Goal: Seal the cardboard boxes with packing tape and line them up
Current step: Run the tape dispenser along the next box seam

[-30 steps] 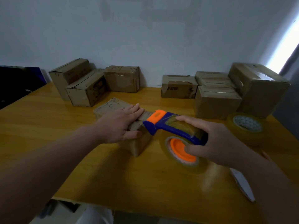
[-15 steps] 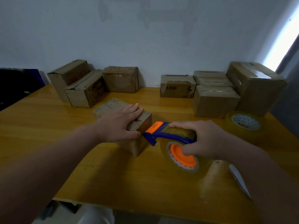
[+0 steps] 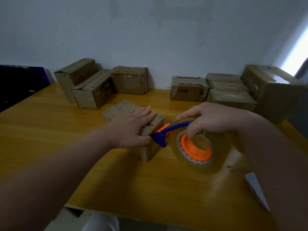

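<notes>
The left forearm comes in from the near left and reaches far and rightward. The left hand (image 3: 131, 129) lies palm down on the cardboard box (image 3: 119, 108), its fingers straight and close together, pointing far-right, with the thumb hanging over the near side. The right arm enters from the near right. The right hand (image 3: 211, 119) arches over the tape dispenser (image 3: 175, 127), fingers curled over its top and thumb hooked into its core.

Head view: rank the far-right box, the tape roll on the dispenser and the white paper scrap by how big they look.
1. The far-right box and the tape roll look about alike. The roll is nearer the camera, so I won't rank them.
2. The white paper scrap is clearly the smallest.
</notes>
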Tool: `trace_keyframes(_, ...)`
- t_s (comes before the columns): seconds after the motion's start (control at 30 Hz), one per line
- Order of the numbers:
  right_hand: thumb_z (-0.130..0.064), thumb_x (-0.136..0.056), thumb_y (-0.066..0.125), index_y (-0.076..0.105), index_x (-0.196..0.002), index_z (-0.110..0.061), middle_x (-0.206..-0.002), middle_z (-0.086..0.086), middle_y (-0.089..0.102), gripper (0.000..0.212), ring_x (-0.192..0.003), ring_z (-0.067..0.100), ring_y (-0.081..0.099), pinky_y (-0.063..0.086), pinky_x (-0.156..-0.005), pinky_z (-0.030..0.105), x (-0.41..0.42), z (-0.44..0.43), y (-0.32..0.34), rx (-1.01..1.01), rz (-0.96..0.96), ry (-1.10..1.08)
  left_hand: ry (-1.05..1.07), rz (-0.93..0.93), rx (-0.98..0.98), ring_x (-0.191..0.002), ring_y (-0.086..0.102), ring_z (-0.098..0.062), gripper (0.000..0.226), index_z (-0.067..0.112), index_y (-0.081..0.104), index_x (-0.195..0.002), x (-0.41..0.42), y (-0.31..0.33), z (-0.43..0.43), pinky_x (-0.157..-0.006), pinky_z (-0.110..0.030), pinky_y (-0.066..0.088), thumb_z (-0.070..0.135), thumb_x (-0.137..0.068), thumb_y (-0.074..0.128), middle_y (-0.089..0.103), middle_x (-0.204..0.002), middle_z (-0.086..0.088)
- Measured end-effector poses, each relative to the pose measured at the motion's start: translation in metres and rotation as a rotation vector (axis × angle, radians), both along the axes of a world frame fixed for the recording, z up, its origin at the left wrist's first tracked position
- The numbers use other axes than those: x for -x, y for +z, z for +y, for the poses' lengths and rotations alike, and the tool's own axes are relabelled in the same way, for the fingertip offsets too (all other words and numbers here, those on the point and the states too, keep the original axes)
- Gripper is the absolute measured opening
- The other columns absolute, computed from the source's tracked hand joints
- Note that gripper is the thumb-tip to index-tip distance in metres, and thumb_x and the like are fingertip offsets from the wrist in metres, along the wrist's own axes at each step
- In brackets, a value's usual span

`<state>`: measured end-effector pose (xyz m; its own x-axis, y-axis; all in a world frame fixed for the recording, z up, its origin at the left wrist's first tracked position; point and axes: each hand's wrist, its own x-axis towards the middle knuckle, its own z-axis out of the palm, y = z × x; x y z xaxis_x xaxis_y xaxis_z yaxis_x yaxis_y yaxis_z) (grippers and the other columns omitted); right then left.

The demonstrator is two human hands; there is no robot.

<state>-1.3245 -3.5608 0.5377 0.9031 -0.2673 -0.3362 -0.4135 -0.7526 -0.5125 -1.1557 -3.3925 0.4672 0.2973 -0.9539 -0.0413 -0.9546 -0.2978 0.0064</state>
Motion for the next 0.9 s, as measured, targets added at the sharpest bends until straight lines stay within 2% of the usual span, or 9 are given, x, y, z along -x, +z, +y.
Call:
trace_keyframes(0.1, -0.031, -0.077, 0.071, 0.057, -0.127, -0.039, -0.125, -0.012, 0.051, 0.053, -0.115, 0.01, 0.046, 0.039, -0.094, 0.029, -0.004, -0.005, 0.0, -0.005, 0.03, -0.005, 0.007, 0.004, -0.005, -0.147, 0.002, -0.015, 0.105, 0.028, -0.002, -0.152, 0.001, 0.001, 0.0, -0.104, -0.022, 0.002, 0.077, -0.061, 0.012, -0.004, -0.16, -0.001)
trace_keyframes(0.23, -0.027, -0.078, 0.068, 0.062, -0.121, -0.032, -0.114, -0.001, 0.065, 0.043, -0.1, 0.017, 0.064, 0.05, -0.074, 0.025, 0.002, -0.013, -0.008, -0.197, 0.101, -0.124, 0.02, 0.006, -0.027, -0.147, 0.002, -0.014, 0.104, 0.027, -0.003, -0.152, 0.005, 0.004, 0.001, -0.113, -0.027, 0.006, 0.076, -0.061, 0.012, -0.005, -0.16, -0.001)
trace_keyframes(0.33, -0.027, -0.077, 0.07, 0.066, -0.118, -0.027, -0.105, 0.005, 0.071, 0.041, -0.093, 0.021, 0.069, 0.054, -0.071, 0.029, 0.006, -0.015, -0.012, -0.284, 0.113, -0.18, 0.034, 0.015, -0.043, -0.147, 0.001, -0.015, 0.096, 0.027, -0.003, -0.152, 0.007, 0.006, 0.001, -0.115, -0.03, 0.005, 0.072, -0.071, 0.023, -0.006, -0.16, -0.001)
trace_keyframes(0.47, -0.036, -0.079, 0.07, 0.064, -0.123, -0.02, -0.126, 0.002, 0.059, 0.047, -0.109, 0.018, 0.055, 0.046, -0.08, 0.027, 0.01, -0.008, -0.021, -0.022, 0.23, -0.095, 0.06, 0.031, -0.06, -0.147, -0.004, -0.015, 0.085, 0.026, -0.006, -0.152, 0.008, 0.006, -0.002, -0.117, -0.033, -0.001, 0.06, -0.089, 0.039, -0.01, -0.16, -0.002)
trace_keyframes(0.53, -0.04, -0.078, 0.07, 0.059, -0.127, -0.029, -0.137, -0.004, 0.049, 0.052, -0.123, 0.018, 0.044, 0.04, -0.096, 0.032, 0.014, -0.012, -0.027, 0.047, 0.209, -0.099, 0.08, 0.036, -0.07, -0.147, -0.007, -0.016, 0.082, 0.023, -0.009, -0.152, 0.011, 0.006, -0.004, -0.116, -0.034, -0.004, 0.051, -0.094, 0.042, -0.012, -0.16, -0.004)
trace_keyframes(0.6, -0.041, -0.075, 0.071, 0.057, -0.128, -0.036, -0.142, -0.005, 0.045, 0.054, -0.129, 0.019, 0.039, 0.036, -0.102, 0.035, 0.018, -0.012, -0.03, 0.016, 0.14, -0.16, 0.113, 0.047, -0.092, -0.147, -0.008, -0.018, 0.081, 0.02, -0.009, -0.152, 0.016, 0.009, -0.006, -0.117, -0.034, -0.004, 0.051, -0.095, 0.04, -0.012, -0.16, -0.006)
trace_keyframes(0.7, -0.041, -0.073, 0.073, 0.056, -0.128, -0.039, -0.14, -0.004, 0.045, 0.058, -0.128, 0.021, 0.039, 0.039, -0.096, 0.034, 0.021, -0.008, -0.037, 0.016, 0.067, -0.209, 0.214, 0.109, -0.031, -0.147, 0.0, -0.02, 0.075, 0.015, 0.003, -0.153, 0.029, 0.012, -0.016, -0.118, -0.038, 0.002, 0.058, -0.096, 0.027, -0.003, -0.16, -0.009)
trace_keyframes(0.8, -0.042, -0.072, 0.073, 0.055, -0.128, -0.038, -0.139, -0.003, 0.046, 0.06, -0.124, 0.02, 0.041, 0.04, -0.088, 0.031, 0.023, -0.005, -0.039, 0.058, 0.019, -0.216, 0.36, 0.099, 0.102, -0.146, 0.014, -0.023, 0.062, 0.012, 0.02, -0.15, 0.043, 0.006, -0.03, -0.117, -0.04, 0.014, 0.05, -0.101, 0.024, 0.015, -0.159, -0.01)
trace_keyframes(0.9, -0.043, -0.071, 0.073, 0.055, -0.128, -0.038, -0.138, -0.003, 0.045, 0.06, -0.117, 0.016, 0.042, 0.04, -0.079, 0.027, 0.026, -0.005, -0.039, 0.084, 0.014, -0.209, 0.467, 0.014, 0.124, -0.146, 0.015, -0.025, 0.054, 0.009, 0.015, -0.15, 0.053, -0.004, -0.043, -0.117, -0.039, 0.014, 0.036, -0.104, 0.024, 0.015, -0.159, -0.011)
